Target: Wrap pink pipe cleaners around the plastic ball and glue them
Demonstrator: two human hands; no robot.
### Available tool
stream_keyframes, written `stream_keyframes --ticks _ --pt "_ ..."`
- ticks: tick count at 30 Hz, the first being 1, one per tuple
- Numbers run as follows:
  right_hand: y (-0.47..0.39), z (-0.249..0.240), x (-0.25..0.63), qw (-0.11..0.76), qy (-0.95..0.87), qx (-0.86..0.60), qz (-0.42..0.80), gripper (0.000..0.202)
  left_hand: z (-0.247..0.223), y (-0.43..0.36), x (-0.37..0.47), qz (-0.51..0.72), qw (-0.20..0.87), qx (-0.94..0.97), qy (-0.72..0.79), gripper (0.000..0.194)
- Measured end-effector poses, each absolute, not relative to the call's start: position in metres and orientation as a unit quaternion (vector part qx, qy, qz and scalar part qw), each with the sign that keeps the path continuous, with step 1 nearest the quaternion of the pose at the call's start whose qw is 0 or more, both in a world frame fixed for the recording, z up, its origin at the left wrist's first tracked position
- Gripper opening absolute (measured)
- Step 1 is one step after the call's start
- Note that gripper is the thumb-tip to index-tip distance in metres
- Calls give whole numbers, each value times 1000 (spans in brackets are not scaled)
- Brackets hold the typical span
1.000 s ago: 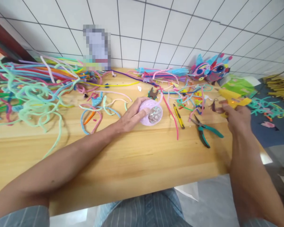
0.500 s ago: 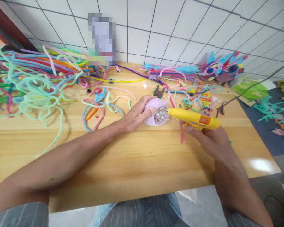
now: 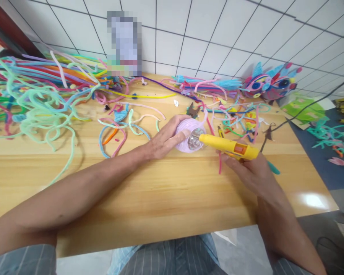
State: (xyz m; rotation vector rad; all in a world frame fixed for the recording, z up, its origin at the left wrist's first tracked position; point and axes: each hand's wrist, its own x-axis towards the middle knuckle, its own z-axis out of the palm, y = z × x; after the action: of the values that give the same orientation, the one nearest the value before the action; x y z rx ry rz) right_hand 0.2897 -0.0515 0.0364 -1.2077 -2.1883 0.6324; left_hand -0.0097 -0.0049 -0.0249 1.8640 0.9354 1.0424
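My left hand [image 3: 164, 139] is closed around a clear, rounded container wrapped in lilac pipe cleaner [image 3: 185, 146], its thumb pressed on the coils. A loose lilac end sticks up at the container's upper right. In my right hand [image 3: 250, 170] is a yellow hot glue gun [image 3: 231, 146]. Its nozzle points left, at the bare clear part of the container; whether the tip touches cannot be made out. Just behind the container lie dark-jawed pliers [image 3: 193, 110]. A pink pipe cleaner piece [image 3: 219, 163] lies below the gun.
Tangled mint-green pipe cleaners [image 3: 46, 101] and a multicoloured bundle fill the table's left. Blue and pink bundles [image 3: 209, 84] line the wall beside a decorated figure [image 3: 271, 84]. A yellow cutter [image 3: 220, 131] lies among scraps. A dark cable [image 3: 309, 101] crosses the right side.
The glue gun has shifted slightly left and down, its nozzle further over the clear part. My left hand and the wrapped container have hardly moved.
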Motion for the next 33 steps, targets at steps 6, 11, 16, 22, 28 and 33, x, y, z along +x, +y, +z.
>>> stream_keyframes --ticks 6,11,16,22,28,33 --pt "-50 36 288 285 -824 -445 203 23 -23 -5 -10 409 397 736 366 67" --pt "-51 36 286 294 -829 -440 180 25 -24 -5 -9 410 403 732 366 69" --pt "-52 37 285 296 -830 -435 183 15 -25 -5 -9 410 399 734 365 67" --pt "-53 39 286 287 -829 -440 194 10 -25 -4 -9 410 400 734 365 66" --pt "-54 44 281 273 -829 -454 180 15 -26 -5 -9 415 404 729 365 66" --pt "-55 41 283 276 -827 -456 177 15 -26 -5 -9 416 402 730 364 63"
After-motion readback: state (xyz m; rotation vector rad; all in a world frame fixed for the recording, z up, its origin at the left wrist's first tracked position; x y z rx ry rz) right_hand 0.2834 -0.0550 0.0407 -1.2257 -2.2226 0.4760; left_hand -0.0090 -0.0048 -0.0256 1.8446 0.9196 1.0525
